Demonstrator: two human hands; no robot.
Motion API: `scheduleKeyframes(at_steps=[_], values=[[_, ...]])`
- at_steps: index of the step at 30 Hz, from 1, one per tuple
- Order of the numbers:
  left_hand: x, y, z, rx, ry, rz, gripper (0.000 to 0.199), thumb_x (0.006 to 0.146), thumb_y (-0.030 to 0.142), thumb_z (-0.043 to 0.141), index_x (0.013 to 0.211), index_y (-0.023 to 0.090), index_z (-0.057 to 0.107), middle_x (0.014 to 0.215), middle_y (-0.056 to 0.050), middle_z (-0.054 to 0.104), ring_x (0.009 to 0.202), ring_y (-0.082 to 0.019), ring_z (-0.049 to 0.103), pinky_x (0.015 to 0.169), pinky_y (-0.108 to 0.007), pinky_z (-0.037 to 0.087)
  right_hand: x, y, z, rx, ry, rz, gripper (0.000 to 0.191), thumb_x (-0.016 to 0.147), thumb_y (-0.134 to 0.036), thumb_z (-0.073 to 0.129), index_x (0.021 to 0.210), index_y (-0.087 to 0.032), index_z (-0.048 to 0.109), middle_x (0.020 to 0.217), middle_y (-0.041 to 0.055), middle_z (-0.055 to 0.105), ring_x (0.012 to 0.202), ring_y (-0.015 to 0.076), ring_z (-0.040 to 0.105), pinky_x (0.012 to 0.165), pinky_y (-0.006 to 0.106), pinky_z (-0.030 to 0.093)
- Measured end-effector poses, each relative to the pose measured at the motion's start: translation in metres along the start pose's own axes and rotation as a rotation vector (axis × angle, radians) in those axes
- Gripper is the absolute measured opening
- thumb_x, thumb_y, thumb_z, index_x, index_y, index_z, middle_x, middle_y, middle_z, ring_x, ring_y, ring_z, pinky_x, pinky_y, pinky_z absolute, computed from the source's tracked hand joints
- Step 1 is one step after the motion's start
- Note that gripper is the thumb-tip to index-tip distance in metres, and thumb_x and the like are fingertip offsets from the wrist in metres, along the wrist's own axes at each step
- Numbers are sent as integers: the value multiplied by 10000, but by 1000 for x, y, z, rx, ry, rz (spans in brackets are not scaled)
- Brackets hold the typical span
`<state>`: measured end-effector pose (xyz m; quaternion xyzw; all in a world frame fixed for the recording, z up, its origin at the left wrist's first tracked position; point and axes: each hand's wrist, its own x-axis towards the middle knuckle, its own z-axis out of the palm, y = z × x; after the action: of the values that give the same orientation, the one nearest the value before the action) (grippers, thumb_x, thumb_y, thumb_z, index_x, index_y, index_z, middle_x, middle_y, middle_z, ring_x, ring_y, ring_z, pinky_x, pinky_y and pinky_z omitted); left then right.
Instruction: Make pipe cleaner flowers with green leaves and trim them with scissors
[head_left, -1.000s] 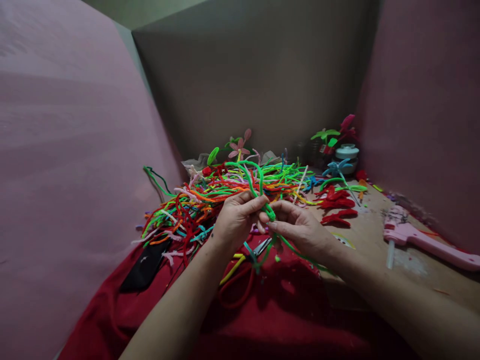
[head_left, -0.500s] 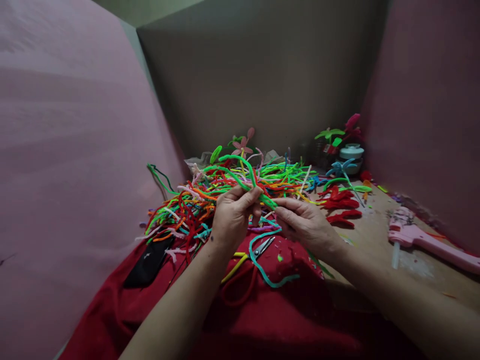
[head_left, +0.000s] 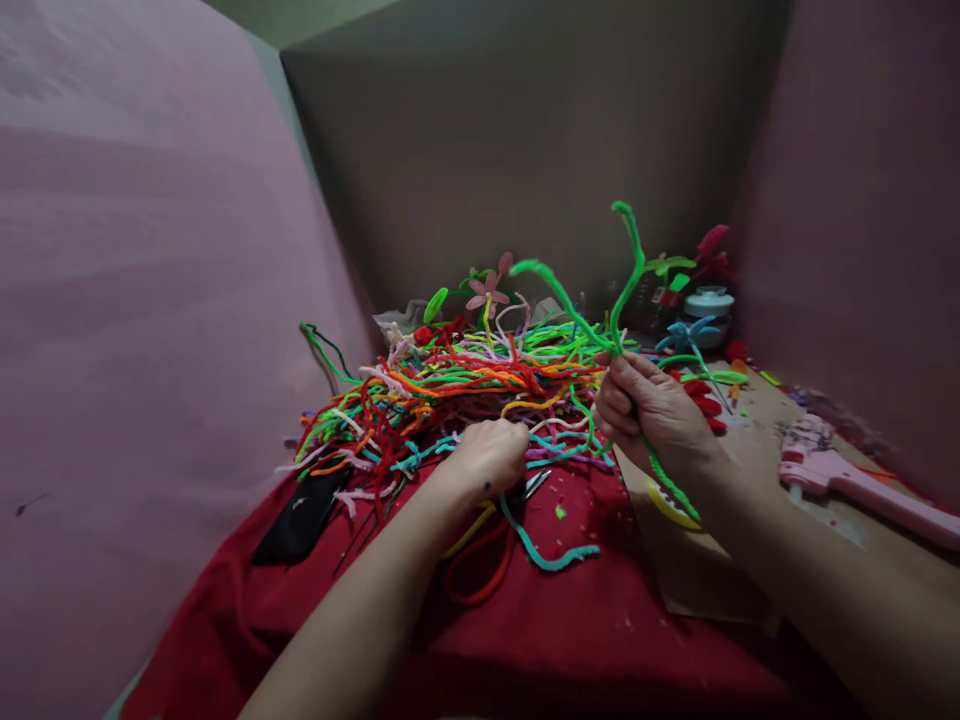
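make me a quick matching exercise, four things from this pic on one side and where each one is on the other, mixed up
1. green pipe cleaners
2. pink glue gun
3. turquoise pipe cleaner
4. pink flower

A. lying curved on the red cloth
B. behind the heap of coloured pipe cleaners
C. held in the right hand
D. on the tan surface, at the far right of the picture

Pairs: 1-C, 2-D, 3-A, 4-B

Phone lies on cloth, left of scissors; pipe-cleaner heap sits behind both; glue gun lies far right.
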<state>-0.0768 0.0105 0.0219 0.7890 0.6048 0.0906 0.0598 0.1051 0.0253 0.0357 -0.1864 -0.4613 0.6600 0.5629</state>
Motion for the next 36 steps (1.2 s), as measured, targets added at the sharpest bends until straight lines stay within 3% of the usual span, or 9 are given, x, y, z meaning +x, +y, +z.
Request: scheduleKeyframes(at_steps=[4, 8, 15, 21, 22, 24, 27, 31, 36], values=[[0, -2, 8, 22, -60, 70, 118, 583, 99, 538, 634, 185, 601, 570, -40, 583, 526, -180, 526, 525, -267, 356, 1, 1, -7, 49, -19, 32, 132, 787, -331, 590, 770, -235, 502, 487, -91, 274, 370, 59, 179, 356, 196, 182], [-2, -7, -12, 56, -30, 84, 135, 666, 130, 501, 632, 187, 619, 611, -55, 600, 549, -183, 534, 543, -277, 351, 4, 3, -14, 59, -14, 0, 142, 789, -317, 583, 769, -227, 476, 507, -95, 265, 371, 53, 157, 347, 182, 174], [12, -34, -69, 344, 339, 157, 178, 780, 174, 469, 747, 198, 642, 786, -64, 611, 779, -184, 500, 672, -280, 373, 4, 3, -15, 213, 1, 130, 284, 768, -291, 607, 642, -207, 367, 480, -95, 303, 357, 41, 168, 334, 172, 174], [37, -43, -49, 205, 340, 136, 91, 730, 186, 558, 721, 173, 648, 831, -81, 612, 884, -207, 494, 741, -299, 394, 3, 12, -10, 263, -34, 178, 107, 775, -266, 598, 794, -194, 521, 450, -104, 333, 330, 31, 148, 302, 153, 154], [35, -36, -44, 145, 373, 125, 130, 761, 226, 535, 790, 167, 647, 867, -80, 615, 880, -197, 505, 742, -294, 400, 2, 13, -10, 266, -50, 186, 112, 781, -268, 592, 835, -182, 544, 449, -105, 334, 328, 28, 145, 298, 149, 161], [29, -16, -38, -386, 391, 82, 224, 779, 316, 528, 897, 157, 634, 820, -48, 627, 745, -154, 537, 674, -263, 407, 1, 15, -10, 262, -88, 207, 140, 792, -271, 580, 877, -159, 568, 447, -106, 337, 322, 22, 143, 290, 140, 176], [17, 18, -32, -970, 104, 90, 308, 751, 381, 570, 931, 139, 634, 712, -15, 598, 572, -88, 481, 532, -207, 350, -2, 18, -9, 251, -141, 259, 119, 802, -280, 569, 827, -164, 563, 434, -106, 337, 307, 23, 147, 270, 133, 191], [12, 36, -22, -1339, -36, 64, 255, 695, 329, 650, 854, 129, 650, 622, 23, 516, 472, -29, 363, 449, -176, 264, -4, 23, -10, 260, -194, 340, 121, 791, -271, 578, 737, -190, 507, 420, -107, 335, 299, 32, 154, 254, 131, 198], [14, 28, -14, -1575, -84, -10, 284, 650, 291, 702, 877, 135, 635, 579, 36, 497, 434, -16, 359, 411, -155, 242, -6, 25, -12, 255, -240, 440, 128, 789, -267, 571, 726, -189, 490, 418, -112, 292, 310, 33, 136, 263, 135, 180]])
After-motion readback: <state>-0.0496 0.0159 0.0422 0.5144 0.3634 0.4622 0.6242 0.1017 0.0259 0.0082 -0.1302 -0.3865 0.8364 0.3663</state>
